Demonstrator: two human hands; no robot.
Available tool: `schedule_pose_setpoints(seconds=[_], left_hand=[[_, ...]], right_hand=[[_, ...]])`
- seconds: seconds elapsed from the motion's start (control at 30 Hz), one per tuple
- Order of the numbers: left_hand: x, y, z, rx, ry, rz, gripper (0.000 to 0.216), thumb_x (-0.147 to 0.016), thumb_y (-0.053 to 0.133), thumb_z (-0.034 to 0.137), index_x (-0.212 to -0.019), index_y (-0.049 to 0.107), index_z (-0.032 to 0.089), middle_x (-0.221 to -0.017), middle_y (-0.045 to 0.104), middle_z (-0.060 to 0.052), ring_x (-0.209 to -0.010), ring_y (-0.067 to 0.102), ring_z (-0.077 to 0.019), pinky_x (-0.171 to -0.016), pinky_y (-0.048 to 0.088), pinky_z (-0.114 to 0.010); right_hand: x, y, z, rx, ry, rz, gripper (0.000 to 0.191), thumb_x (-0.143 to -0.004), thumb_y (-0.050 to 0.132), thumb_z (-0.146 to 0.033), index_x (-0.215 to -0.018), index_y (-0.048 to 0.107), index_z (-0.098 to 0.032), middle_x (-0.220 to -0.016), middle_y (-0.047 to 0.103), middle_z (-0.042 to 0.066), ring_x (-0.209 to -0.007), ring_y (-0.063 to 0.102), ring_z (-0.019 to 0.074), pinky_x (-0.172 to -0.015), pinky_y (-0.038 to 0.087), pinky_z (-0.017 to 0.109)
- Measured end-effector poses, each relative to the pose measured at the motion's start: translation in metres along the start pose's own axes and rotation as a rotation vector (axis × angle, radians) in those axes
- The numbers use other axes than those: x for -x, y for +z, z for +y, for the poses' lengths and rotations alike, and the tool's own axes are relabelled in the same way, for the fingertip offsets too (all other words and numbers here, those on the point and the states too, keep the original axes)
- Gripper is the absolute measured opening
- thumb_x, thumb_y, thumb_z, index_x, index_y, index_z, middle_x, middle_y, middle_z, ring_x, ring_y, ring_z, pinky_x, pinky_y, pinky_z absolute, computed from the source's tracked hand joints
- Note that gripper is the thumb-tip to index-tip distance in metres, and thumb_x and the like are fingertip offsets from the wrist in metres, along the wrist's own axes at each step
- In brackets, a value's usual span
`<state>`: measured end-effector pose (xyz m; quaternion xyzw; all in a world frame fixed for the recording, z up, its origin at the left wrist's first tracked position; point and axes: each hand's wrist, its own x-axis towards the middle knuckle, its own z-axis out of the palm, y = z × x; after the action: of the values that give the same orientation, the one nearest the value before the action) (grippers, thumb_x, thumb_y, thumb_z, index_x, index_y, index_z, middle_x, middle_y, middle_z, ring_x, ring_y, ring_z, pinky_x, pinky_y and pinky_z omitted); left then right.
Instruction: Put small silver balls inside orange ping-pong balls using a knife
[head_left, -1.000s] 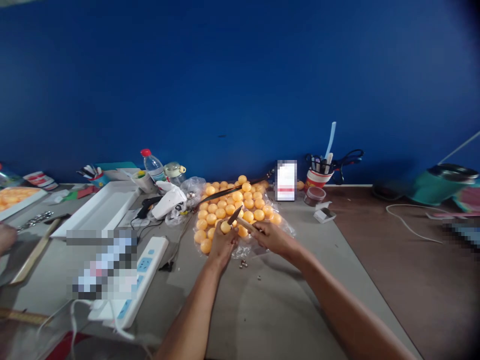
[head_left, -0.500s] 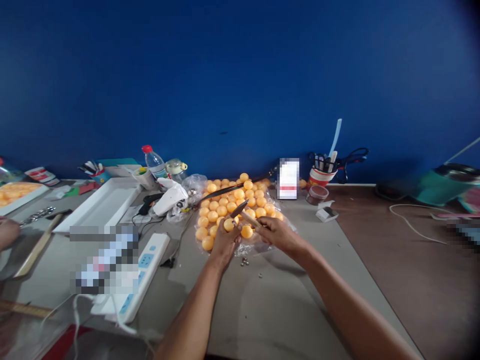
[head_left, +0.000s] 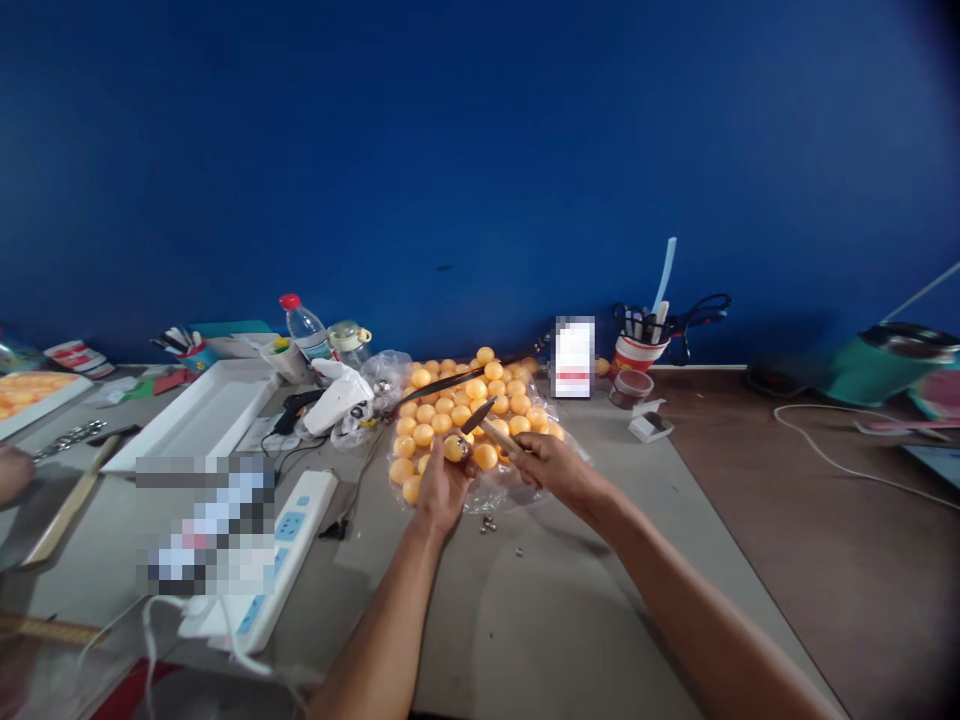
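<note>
My left hand (head_left: 441, 492) is closed around an orange ball (head_left: 453, 448) that looks like a ping-pong ball, with a small shiny metal piece showing near its right side. Gripped by its wooden handle in my right hand (head_left: 553, 464) is a hammer (head_left: 478, 416). Its dark head hangs just above and to the right of the held ball; whether they touch I cannot tell. Beneath and behind both hands, many similar orange balls (head_left: 442, 407) lie on a clear plastic sheet or bag (head_left: 517, 494). Several tiny metal pieces (head_left: 488, 524) rest on the table nearer me.
A white power strip (head_left: 281, 560) and a white tray (head_left: 202, 410) lie to the left. Another hammer (head_left: 71, 505) is beyond them, near another person's hand (head_left: 13, 475). At the back right stand a cup of tools (head_left: 637, 352) and a small round container (head_left: 631, 388).
My left hand has turned slightly, and the metal piece on its ball shows more clearly. The hammer stays nearly in place above it. The whole view has shifted a little.
</note>
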<state>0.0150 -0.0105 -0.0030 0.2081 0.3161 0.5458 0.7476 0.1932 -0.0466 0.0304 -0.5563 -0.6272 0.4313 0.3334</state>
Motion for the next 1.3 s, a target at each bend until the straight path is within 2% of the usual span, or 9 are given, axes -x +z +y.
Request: schedule_pose_setpoints(seconds=[0.2, 0.33, 0.53, 0.7, 0.87, 1.03, 1.3], left_hand=[[-0.001, 0.0, 0.002, 0.001, -0.045, 0.02, 0.029, -0.081, 0.064, 0.044, -0.082, 0.055, 0.016, -0.066, 0.06, -0.001, -0.048, 0.048, -0.009, -0.048, 0.039, -0.023], [0.0, 0.0, 0.0, -0.051, -0.054, 0.037, 0.031, -0.086, 0.057, 0.046, -0.082, 0.055, 0.015, -0.061, 0.058, 0.0, -0.042, 0.043, -0.0079, -0.048, 0.038, -0.023], [0.001, 0.001, 0.0, -0.086, -0.019, 0.01, 0.042, -0.084, 0.056, 0.058, -0.079, 0.055, 0.016, -0.059, 0.057, 0.0, -0.042, 0.043, -0.0079, -0.048, 0.037, -0.023], [-0.001, 0.0, 0.0, -0.067, -0.019, 0.047, 0.041, -0.086, 0.052, 0.057, -0.078, 0.054, 0.017, -0.055, 0.054, 0.0, -0.04, 0.04, -0.0082, -0.047, 0.036, -0.024], [-0.001, 0.0, 0.0, -0.066, -0.002, 0.005, 0.038, -0.085, 0.055, 0.054, -0.075, 0.051, 0.018, -0.056, 0.055, 0.0, -0.041, 0.04, -0.0078, -0.046, 0.033, -0.023], [0.0, -0.001, -0.001, -0.101, -0.065, 0.089, 0.036, -0.085, 0.056, 0.051, -0.074, 0.052, 0.017, -0.053, 0.051, 0.003, -0.038, 0.037, -0.0071, -0.046, 0.035, -0.023], [-0.002, -0.002, -0.002, -0.073, -0.033, 0.071, 0.038, -0.086, 0.056, 0.053, -0.079, 0.053, 0.016, -0.061, 0.057, 0.0, -0.041, 0.042, -0.0079, -0.048, 0.039, -0.025]], right_hand=[[0.0, 0.006, -0.005, 0.095, -0.024, 0.019, 0.026, -0.087, 0.052, -0.035, -0.066, 0.045, -0.021, -0.053, 0.051, -0.004, -0.048, 0.044, 0.0089, -0.046, 0.03, 0.022], [-0.001, 0.01, -0.008, 0.166, -0.022, 0.006, 0.027, -0.086, 0.052, -0.031, -0.061, 0.043, -0.021, -0.052, 0.05, -0.003, -0.047, 0.043, 0.0093, -0.047, 0.029, 0.023], [0.002, 0.006, -0.008, 0.085, -0.034, 0.019, 0.027, -0.088, 0.049, -0.035, -0.065, 0.044, -0.021, -0.054, 0.05, -0.004, -0.048, 0.043, 0.009, -0.046, 0.03, 0.022], [0.004, 0.008, -0.012, 0.145, -0.06, -0.017, 0.031, -0.085, 0.053, -0.033, -0.059, 0.041, -0.021, -0.051, 0.047, -0.004, -0.047, 0.041, 0.0083, -0.045, 0.026, 0.022], [0.005, 0.008, -0.014, 0.087, -0.042, 0.001, 0.029, -0.088, 0.049, -0.037, -0.065, 0.043, -0.021, -0.054, 0.05, -0.004, -0.048, 0.043, 0.0089, -0.046, 0.03, 0.022], [-0.001, 0.013, -0.005, 0.187, -0.046, -0.021, 0.03, -0.087, 0.049, -0.031, -0.059, 0.041, -0.021, -0.052, 0.049, -0.002, -0.047, 0.042, 0.0098, -0.046, 0.029, 0.024], [0.001, 0.01, -0.008, 0.189, -0.055, -0.002, 0.032, -0.087, 0.053, -0.031, -0.058, 0.042, -0.021, -0.052, 0.049, -0.002, -0.048, 0.042, 0.0095, -0.046, 0.027, 0.023]])
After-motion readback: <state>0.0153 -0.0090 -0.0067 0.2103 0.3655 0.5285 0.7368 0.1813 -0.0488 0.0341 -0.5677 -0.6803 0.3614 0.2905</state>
